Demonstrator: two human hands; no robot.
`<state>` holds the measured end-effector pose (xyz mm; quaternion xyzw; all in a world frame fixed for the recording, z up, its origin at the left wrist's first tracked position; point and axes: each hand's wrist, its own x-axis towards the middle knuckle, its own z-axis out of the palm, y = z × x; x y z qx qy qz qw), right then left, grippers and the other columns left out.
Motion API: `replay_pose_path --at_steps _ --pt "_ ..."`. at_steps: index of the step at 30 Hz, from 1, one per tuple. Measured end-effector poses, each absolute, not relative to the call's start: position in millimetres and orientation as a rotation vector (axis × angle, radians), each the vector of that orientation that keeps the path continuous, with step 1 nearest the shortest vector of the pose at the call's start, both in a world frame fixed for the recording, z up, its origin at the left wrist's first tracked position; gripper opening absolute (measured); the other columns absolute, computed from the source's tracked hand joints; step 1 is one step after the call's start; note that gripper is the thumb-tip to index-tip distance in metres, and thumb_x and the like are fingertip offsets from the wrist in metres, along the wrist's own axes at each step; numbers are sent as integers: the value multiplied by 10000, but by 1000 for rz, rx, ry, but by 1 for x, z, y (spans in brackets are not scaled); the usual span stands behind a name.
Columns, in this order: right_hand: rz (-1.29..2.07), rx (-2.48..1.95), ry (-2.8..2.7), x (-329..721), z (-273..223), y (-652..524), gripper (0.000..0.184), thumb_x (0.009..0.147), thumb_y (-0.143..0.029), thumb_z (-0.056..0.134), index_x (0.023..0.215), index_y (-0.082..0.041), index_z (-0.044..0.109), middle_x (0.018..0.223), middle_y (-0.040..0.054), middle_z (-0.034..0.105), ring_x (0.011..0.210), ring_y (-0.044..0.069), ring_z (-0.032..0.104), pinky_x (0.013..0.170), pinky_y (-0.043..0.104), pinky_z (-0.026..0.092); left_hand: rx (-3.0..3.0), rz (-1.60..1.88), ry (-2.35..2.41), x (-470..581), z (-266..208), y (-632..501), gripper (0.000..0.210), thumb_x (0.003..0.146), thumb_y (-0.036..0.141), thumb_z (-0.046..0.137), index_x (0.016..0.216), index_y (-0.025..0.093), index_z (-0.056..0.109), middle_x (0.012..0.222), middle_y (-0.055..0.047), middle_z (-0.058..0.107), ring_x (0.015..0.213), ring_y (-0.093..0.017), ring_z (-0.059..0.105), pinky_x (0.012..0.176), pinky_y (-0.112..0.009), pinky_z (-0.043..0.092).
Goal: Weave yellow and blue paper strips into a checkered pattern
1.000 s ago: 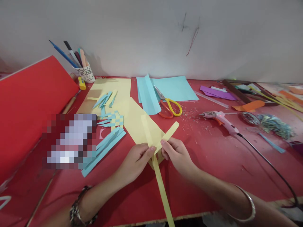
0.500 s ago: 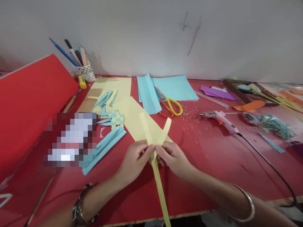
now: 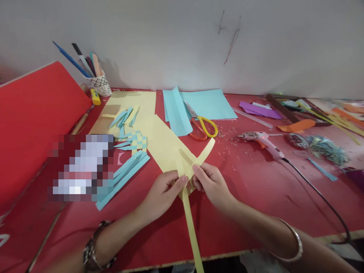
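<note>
Between my hands is a long pale-yellow paper strip [image 3: 191,223], split into two arms at its far end. My left hand [image 3: 167,189] is closed, pinching the strip near the fork between thumb and fingers. My right hand [image 3: 211,184] is closed on the strip's right arm [image 3: 207,149], which points up and to the right. The left arm of the fork blends with the yellow paper sheet [image 3: 167,146] lying behind it. The strip's tail hangs toward me past the table's front edge.
Beyond my hands lie scissors [image 3: 203,123] on light-blue paper [image 3: 210,104]. A pink glue gun [image 3: 263,142] with a cord is at right. Blue strips [image 3: 125,178], a woven blue-yellow piece [image 3: 138,142] and a blurred-out phone [image 3: 82,165] lie left. A pen cup [image 3: 100,84] stands behind.
My right hand has moved slightly right and up, away from my left, drawing the strip's right arm outward. My left hand keeps its pinch near the fork.
</note>
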<state>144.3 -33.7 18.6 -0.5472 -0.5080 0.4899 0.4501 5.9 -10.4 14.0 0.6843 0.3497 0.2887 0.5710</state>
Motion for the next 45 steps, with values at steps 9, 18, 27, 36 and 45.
replay_pose_path --at_steps 9,18,27,36,45 --pt "1239 -1341 -1495 144 16 -35 320 824 -393 384 580 -186 378 486 -60 347 440 54 339 427 194 282 1620 768 849 6 10 -11 335 858 333 373 564 177 413 527 47 415 494 -90 380 474 -195 338" --pt "1389 -1312 -1355 144 17 -35 308 786 -408 403 568 -190 377 414 -73 365 380 50 353 391 183 292 1670 704 843 5 9 -10 410 881 358 340 593 167 561 576 6 555 562 -126 503 574 -223 416" --pt "1360 -1338 -1385 145 16 -36 299 770 -335 408 513 -189 362 377 -76 362 347 35 328 364 167 255 1678 696 783 4 12 -10 381 879 313 348 578 163 526 582 12 534 566 -117 490 563 -215 385" --pt "1248 -1378 -1257 144 21 -35 336 764 -364 403 478 -195 350 368 -66 371 328 38 330 358 178 276 1569 711 792 5 15 -8 332 838 346 373 556 183 437 525 41 423 499 -101 398 510 -211 364" --pt "1310 -1365 -1343 143 19 -36 300 762 -404 444 561 -184 405 429 -69 359 384 49 354 378 182 278 1641 668 832 6 14 -11 401 867 359 355 544 169 497 522 27 487 504 -107 451 534 -210 391"
